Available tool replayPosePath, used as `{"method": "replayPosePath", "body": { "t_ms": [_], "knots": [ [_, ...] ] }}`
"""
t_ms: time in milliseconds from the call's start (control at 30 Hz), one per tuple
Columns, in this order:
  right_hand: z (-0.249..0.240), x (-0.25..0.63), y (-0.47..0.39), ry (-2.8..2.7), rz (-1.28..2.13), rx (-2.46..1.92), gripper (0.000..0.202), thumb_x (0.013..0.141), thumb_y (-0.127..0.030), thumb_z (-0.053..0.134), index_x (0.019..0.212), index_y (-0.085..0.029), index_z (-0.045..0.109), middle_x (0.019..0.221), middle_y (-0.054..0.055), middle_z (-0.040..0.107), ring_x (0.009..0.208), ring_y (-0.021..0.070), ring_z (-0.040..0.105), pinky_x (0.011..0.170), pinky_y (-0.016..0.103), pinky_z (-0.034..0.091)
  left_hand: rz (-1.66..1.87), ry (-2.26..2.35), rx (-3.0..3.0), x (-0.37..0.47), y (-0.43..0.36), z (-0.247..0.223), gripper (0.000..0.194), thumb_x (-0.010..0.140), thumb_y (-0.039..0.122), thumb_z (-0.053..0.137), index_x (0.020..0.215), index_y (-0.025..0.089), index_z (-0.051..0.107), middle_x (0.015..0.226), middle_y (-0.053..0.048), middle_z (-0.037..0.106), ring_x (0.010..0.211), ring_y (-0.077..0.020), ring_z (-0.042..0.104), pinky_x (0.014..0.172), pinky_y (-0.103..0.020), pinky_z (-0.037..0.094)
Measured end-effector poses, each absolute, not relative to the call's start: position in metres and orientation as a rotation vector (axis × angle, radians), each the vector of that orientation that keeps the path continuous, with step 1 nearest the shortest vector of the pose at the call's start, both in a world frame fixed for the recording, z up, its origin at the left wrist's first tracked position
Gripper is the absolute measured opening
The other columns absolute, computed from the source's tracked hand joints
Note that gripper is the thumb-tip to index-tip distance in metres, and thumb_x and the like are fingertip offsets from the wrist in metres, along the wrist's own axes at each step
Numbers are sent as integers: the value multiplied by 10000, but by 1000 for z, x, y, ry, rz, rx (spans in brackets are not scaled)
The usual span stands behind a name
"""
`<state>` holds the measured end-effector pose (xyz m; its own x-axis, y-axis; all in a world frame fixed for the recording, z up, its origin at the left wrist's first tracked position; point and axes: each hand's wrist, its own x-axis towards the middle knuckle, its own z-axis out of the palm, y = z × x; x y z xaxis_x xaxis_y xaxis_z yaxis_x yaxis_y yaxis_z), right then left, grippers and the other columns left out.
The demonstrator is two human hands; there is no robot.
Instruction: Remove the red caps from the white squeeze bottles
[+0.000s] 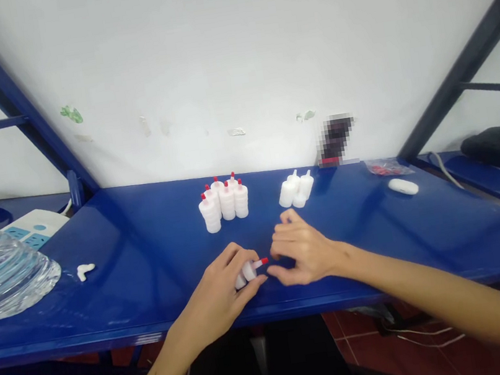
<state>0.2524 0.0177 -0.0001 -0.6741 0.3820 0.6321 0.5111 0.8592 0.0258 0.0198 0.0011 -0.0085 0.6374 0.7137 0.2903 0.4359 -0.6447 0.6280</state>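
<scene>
Across the front of a pale wall runs the blue table (146, 247), with a big clear water bottle (4, 274) lying at its left end. Near the front edge, the left hand (218, 289) has its fingers clamped around a small white bottle, while the right hand (303, 248) sits empty just beside it, fingers curled and thumb apart from them. Beyond, red-tipped bottles (227, 204) stand bunched together, and to their right there's a smaller cluster of bottles without red tips (287, 194). And the held bottle (248, 270) itself, tilted, nozzle towards the right hand: a firm grip low on the body, without squeezing, should keep it steady. Smallest of all, the red cap (265, 261) wants a light fingertip pinch, straight along the nozzle so it doesn't bend.
</scene>
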Motion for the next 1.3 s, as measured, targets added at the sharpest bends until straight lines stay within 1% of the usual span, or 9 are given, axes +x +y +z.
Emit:
{"method": "replayPosePath", "body": {
  "t_ms": [100, 233, 467, 567, 700, 867, 1000, 1133, 1300],
  "knots": [
    [3, 236, 18, -2453, -111, -544, 263, 901, -350, 556, 690, -212, 480, 536, -57, 460, 506, 106, 345, 621, 303, 341, 755, 908, 2336, 18, 1, -9, 114, 987, 253, 516, 1092, 223, 551, 973, -7, 554, 825, -140, 535, 753, -265, 416],
    [10, 232, 23, -2461, 200, -618, 239, 929, -377, 566, 791, -214, 459, 623, -53, 481, 538, 101, 400, 558, 246, 352, 718, 883, 2349, 17, 0, -9, 107, 981, 216, 498, 1075, 211, 549, 958, -4, 574, 818, -132, 543, 738, -260, 420],
    [4, 232, 12, -2520, -44, -531, 326, 1055, -350, 352, 795, -202, 483, 704, 14, 525, 613, 134, 423, 600, 260, 369, 595, 852, 2472, 20, -2, -7, 122, 985, 231, 461, 912, 187, 549, 850, -1, 552, 696, -123, 486, 648, -254, 404],
    [4, 235, 12, -2444, -30, -543, 348, 1058, -272, 300, 745, -214, 441, 647, -4, 474, 572, 128, 382, 564, 260, 333, 655, 813, 2627, 19, -2, -8, 136, 983, 181, 431, 966, 183, 566, 892, -25, 562, 759, -148, 505, 686, -277, 407],
    [12, 258, 24, -2346, 94, -718, 333, 1042, -260, 308, 715, -231, 359, 616, -30, 415, 532, 117, 355, 542, 261, 308, 726, 803, 2678, 18, -2, -9, 165, 1000, 181, 423, 1099, 204, 553, 972, -38, 579, 847, -166, 531, 743, -294, 411],
    [16, 305, 43, -2296, 252, -1135, 211, 1035, -344, 345, 873, -227, 413, 679, -39, 475, 563, 123, 403, 576, 264, 330, 641, 860, 2639, 19, -3, -7, 125, 1006, 215, 435, 1075, 217, 540, 933, -18, 580, 803, -160, 530, 719, -289, 393],
    [12, 333, 48, -2254, 504, -1290, 271, 999, -450, 435, 887, -213, 502, 679, -36, 480, 589, 126, 402, 581, 265, 341, 573, 880, 2642, 20, -4, -5, 125, 1008, 246, 445, 1092, 228, 538, 935, -9, 591, 807, -164, 543, 717, -293, 386],
    [8, 343, 53, -2224, 848, -1353, 362, 874, -541, 615, 853, -182, 654, 645, -25, 509, 590, 122, 423, 547, 256, 345, 523, 893, 2650, 21, -4, -6, 130, 1012, 269, 445, 1093, 233, 541, 916, 0, 591, 787, -166, 541, 704, -296, 381],
    [11, 343, 58, -2219, 991, -1445, 439, 752, -579, 723, 861, -153, 726, 677, 4, 578, 612, 119, 467, 558, 257, 363, 528, 895, 2634, 22, -3, -5, 127, 1015, 272, 450, 1100, 237, 537, 915, 6, 595, 777, -159, 541, 693, -287, 374]
  ]
}}
